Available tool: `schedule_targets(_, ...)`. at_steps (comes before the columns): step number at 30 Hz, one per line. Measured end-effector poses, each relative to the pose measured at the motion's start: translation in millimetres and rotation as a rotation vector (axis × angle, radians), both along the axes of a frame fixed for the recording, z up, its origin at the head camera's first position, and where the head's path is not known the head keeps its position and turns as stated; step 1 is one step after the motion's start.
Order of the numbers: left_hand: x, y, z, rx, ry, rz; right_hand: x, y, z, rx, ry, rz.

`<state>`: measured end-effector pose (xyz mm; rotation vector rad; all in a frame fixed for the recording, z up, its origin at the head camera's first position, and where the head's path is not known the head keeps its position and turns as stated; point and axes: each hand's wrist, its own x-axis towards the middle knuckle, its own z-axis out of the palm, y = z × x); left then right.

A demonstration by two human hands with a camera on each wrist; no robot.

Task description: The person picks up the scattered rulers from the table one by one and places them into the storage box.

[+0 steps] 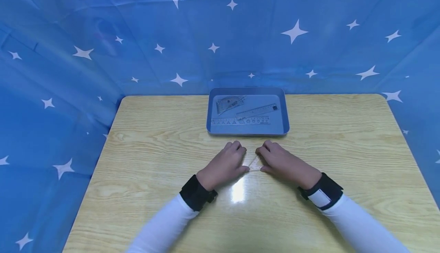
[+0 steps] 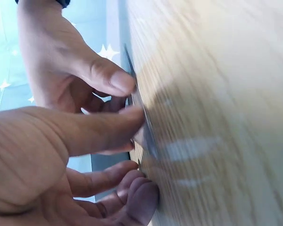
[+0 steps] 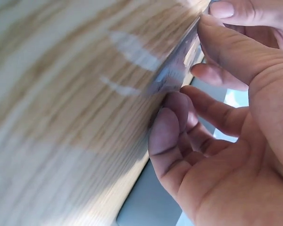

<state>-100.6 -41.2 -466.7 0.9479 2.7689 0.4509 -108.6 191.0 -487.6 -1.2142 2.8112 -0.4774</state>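
A small clear set square with printed marks lies low over the wooden table, between both hands in the head view. My left hand holds its left corner, the thumb along its edge in the left wrist view. From the other side my right hand grips it with thumb and curled fingers. In the right wrist view the set square stands out edge-on, with the right fingertips close to the tabletop. Both thumbs come near each other at one corner.
Just beyond the hands stands a blue-grey tray. Inside are a clear ruler, a stencil ruler with cut-out shapes and another clear drawing piece. Blue star-patterned cloth hangs behind the wooden table.
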Motion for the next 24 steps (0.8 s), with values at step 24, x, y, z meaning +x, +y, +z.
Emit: schedule_targets(24,8.0,31,-9.0,0.084,-0.169,0.219,-3.0,-11,1.3,-0.022,-0.209,-0.127)
